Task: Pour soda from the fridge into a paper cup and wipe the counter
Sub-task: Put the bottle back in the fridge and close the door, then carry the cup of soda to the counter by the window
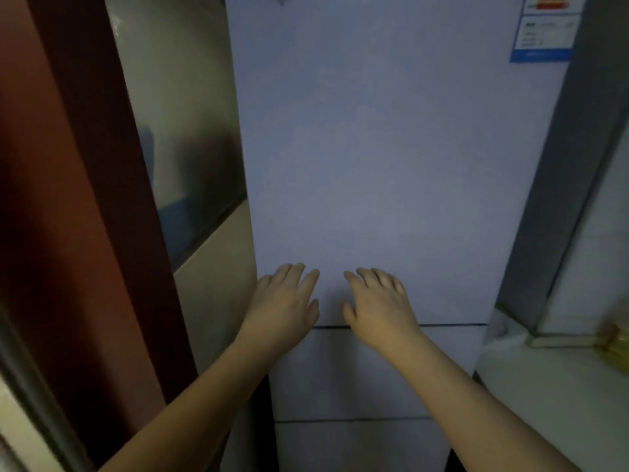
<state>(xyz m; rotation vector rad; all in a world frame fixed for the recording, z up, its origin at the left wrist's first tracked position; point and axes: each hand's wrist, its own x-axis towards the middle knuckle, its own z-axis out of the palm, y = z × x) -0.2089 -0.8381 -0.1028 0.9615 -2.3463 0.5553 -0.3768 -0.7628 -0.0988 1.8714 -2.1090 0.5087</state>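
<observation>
A tall white fridge [374, 148] fills the middle of the head view, its upper door closed. Two seams lower down mark further doors or drawers. My left hand [284, 304] and my right hand [377, 303] are both stretched out side by side in front of the bottom of the upper door, fingers straight and spread, holding nothing. Whether the palms touch the door I cannot tell. No soda and no paper cup are in sight.
A dark red door frame [85, 199] and a shiny wall panel [183, 137] stand close on the left. On the right a white counter [544, 396] reaches the fridge's side, with a blurred yellowish object [612, 345] on it. A blue energy label [544, 28] sits at the fridge's top right.
</observation>
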